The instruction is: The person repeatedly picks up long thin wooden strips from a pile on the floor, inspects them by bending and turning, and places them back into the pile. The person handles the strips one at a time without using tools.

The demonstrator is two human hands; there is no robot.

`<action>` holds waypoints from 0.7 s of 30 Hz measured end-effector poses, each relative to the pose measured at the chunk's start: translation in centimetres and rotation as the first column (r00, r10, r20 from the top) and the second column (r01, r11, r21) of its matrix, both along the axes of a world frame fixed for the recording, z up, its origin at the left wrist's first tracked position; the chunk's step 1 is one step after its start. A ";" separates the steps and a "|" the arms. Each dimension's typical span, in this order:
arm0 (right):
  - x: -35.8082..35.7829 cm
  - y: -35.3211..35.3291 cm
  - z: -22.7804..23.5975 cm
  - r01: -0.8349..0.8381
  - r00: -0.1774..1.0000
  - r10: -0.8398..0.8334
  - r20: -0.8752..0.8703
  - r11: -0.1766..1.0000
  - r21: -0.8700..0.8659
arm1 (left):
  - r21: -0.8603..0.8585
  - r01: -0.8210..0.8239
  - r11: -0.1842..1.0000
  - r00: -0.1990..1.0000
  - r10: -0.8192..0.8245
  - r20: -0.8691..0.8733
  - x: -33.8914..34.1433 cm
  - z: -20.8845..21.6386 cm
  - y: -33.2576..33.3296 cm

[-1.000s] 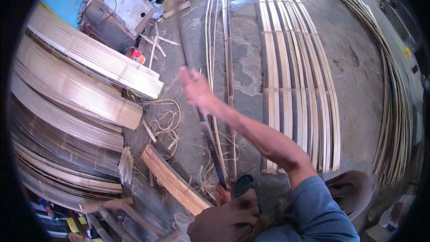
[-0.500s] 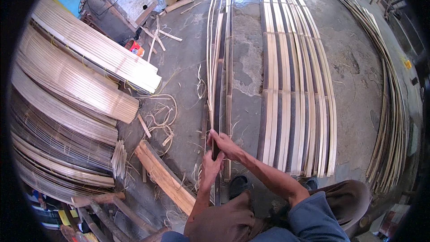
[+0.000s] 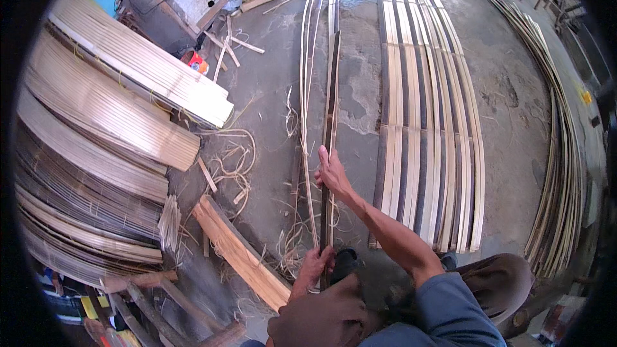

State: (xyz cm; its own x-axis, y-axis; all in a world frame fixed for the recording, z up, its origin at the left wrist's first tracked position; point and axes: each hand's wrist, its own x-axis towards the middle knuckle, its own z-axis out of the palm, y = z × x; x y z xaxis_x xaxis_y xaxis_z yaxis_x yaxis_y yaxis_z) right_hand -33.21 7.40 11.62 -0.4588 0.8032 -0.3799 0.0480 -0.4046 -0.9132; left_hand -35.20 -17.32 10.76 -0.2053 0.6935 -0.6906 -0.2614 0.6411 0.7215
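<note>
A long dark bamboo strip (image 3: 331,99) runs away from my body along the floor's middle. My right hand (image 3: 333,172) is closed around it partway along, with the thumb pointing away from me. Close to my knee, my left hand (image 3: 313,266) is closed on the near part of the same strip; some of its fingers are hidden. Thin pale bamboo strips (image 3: 304,83) lie just left of the dark one, their near ends reaching toward my left hand.
Right of my hands lies a row of flat bamboo slats (image 3: 427,128), light and dark. A bundle of thin strips (image 3: 556,135) curves at far right. Stacked slat bundles (image 3: 122,96) fill the left. A wood plank (image 3: 238,250) and curly shavings (image 3: 234,160) lie nearer.
My hands have moved apart: the right slid forward and slightly right, the left came back toward my knee. The dark strip now sits farther right, separated from the pale strips.
</note>
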 end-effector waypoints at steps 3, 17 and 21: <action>0.7 0.9 -1.1 0.062 0.997 -0.064 0.043 0.997 0.049 | 0.063 -0.055 0.996 0.994 0.049 0.102 0.4 -0.4 -0.5; 0.8 8.1 -2.6 -0.025 0.888 -0.082 -0.452 0.974 -0.226 | 0.141 -0.043 0.989 0.756 0.125 -0.643 3.0 -0.4 -0.1; -0.3 12.5 2.7 0.048 0.909 -0.182 -0.374 0.939 -0.341 | 0.128 -0.060 0.990 0.771 0.128 -0.624 3.7 -3.3 -2.4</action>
